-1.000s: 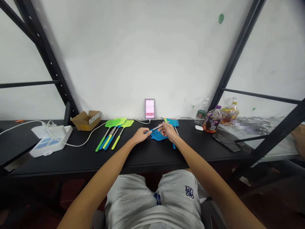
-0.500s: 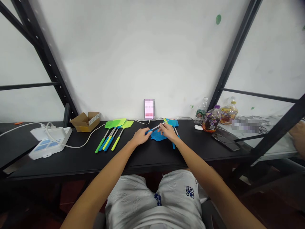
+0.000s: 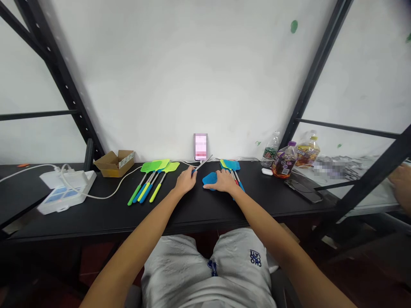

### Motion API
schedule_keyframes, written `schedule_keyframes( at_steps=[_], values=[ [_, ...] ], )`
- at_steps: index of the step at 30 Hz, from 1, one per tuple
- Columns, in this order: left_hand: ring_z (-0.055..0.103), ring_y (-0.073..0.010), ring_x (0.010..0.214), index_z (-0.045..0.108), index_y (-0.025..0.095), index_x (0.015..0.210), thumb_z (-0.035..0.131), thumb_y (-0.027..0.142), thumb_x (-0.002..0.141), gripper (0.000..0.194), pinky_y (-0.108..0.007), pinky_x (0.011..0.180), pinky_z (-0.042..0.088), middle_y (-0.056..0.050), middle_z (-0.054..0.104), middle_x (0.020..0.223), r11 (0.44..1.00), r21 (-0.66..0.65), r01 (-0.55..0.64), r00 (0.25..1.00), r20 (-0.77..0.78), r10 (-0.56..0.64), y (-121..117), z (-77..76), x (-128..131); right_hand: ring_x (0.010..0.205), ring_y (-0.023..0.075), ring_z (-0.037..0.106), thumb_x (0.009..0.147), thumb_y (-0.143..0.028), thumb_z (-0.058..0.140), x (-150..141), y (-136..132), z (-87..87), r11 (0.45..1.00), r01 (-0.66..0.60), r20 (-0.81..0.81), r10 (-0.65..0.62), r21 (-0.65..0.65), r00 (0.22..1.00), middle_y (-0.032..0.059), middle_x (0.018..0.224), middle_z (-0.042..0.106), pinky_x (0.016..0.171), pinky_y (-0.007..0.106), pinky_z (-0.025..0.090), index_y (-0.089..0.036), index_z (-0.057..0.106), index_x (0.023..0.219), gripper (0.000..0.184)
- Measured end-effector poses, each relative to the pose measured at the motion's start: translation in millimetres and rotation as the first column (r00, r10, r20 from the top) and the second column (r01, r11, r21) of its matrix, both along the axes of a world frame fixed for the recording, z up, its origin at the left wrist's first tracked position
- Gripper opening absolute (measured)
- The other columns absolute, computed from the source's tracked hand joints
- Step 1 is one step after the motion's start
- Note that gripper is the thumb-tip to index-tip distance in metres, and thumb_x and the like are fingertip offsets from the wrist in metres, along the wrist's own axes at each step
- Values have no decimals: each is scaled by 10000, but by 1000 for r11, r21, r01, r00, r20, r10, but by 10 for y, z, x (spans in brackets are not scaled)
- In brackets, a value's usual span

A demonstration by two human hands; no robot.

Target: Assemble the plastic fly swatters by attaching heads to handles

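Note:
My left hand [image 3: 185,181] is closed round the blue handle of a fly swatter, its thin metal rod [image 3: 204,163] pointing up to the right with no head on its tip. A loose blue mesh swatter head [image 3: 209,179] lies on the black table under my right hand [image 3: 224,182], whose thumb and fingers grip its edges. Just beyond that hand are several swatters with blue and yellow-green heads [image 3: 231,164], their handles partly hidden by my wrist. To the left lies a fanned group of green, yellow and blue swatters [image 3: 156,166].
A phone [image 3: 201,147] leans on the wall. At left are an open cardboard box [image 3: 116,164] and a white power strip [image 3: 66,194] with cables. Bottles [image 3: 285,160], a white case [image 3: 267,172] and a dark phone [image 3: 303,191] stand right. Another person's hand [image 3: 401,184] shows far right.
My left hand has drawn the handle and rod slightly left. My right hand has let go of the rod and moved down onto the blue swatter head.

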State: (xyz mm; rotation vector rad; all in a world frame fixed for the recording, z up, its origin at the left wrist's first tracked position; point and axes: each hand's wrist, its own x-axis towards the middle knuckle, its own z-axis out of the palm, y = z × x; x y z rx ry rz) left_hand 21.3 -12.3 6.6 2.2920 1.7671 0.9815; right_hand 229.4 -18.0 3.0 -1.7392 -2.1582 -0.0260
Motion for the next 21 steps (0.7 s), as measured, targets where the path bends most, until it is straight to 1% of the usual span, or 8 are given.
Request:
schedule_keyframes(
  at_steps=[2,5,8,10,12,15,18,21],
  values=[
    [620,-245,960,564,242,1117,379,384,955,284,-314,761,432,-79,680,1047,1000,6,14,1000,-9,-14,-12,2,-5,1170,412,481,557,-798,661,-9,-4,34,998,27,23,-25,-49,999,258,1212,538,960,465,367,-68,554,1203,980],
    [621,-232,963,590,255,1099,388,389,952,284,-308,776,438,-66,682,1053,999,17,43,999,-29,-43,-8,-9,-22,1144,393,510,504,-764,718,15,33,41,992,33,-31,-37,-121,999,248,1205,545,919,433,405,-70,542,1197,997],
    [620,-226,960,598,230,1069,423,336,934,246,-309,791,443,-77,681,1039,999,9,37,999,-38,-37,29,-38,-37,1098,349,545,502,-685,770,60,92,-1,990,-12,-158,-11,-142,987,212,1186,563,864,388,441,-94,545,1167,918],
    [618,-229,966,601,207,1042,435,297,921,224,-317,806,447,-92,677,1032,1000,-4,26,999,-40,-26,58,-56,-42,1052,313,571,546,-615,783,92,135,-35,993,-33,-272,3,-109,962,177,1151,587,837,368,454,-115,544,1147,818],
    [619,-231,973,607,197,1020,437,279,917,215,-324,823,450,-100,676,1030,1000,-8,30,999,-34,-30,77,-64,-46,1012,280,589,648,-527,752,127,181,-56,999,-29,-392,9,-44,920,142,1099,615,833,359,457,-135,549,1125,650],
    [623,-224,969,626,207,1011,427,274,923,228,-324,842,454,-89,685,1015,998,5,69,997,-19,-69,80,-54,-57,996,264,596,782,-402,639,192,248,-52,997,68,-555,-32,45,831,127,1080,630,848,363,453,-154,555,1118,426],
    [628,-220,976,643,222,1029,422,284,926,252,-318,858,456,-75,697,1018,995,13,100,995,-10,-100,72,-39,-72,971,267,597,810,-358,570,275,304,-11,974,194,-675,-67,115,735,125,1056,642,841,371,450,-160,572,1083,337],
    [630,-221,994,654,238,1059,435,309,923,268,-317,869,458,-64,703,1045,993,1,118,993,-14,-118,68,-38,-81,881,250,602,796,-343,546,364,342,34,939,308,-767,-82,155,636,99,948,658,807,355,448,-165,587,996,270]
  ],
)
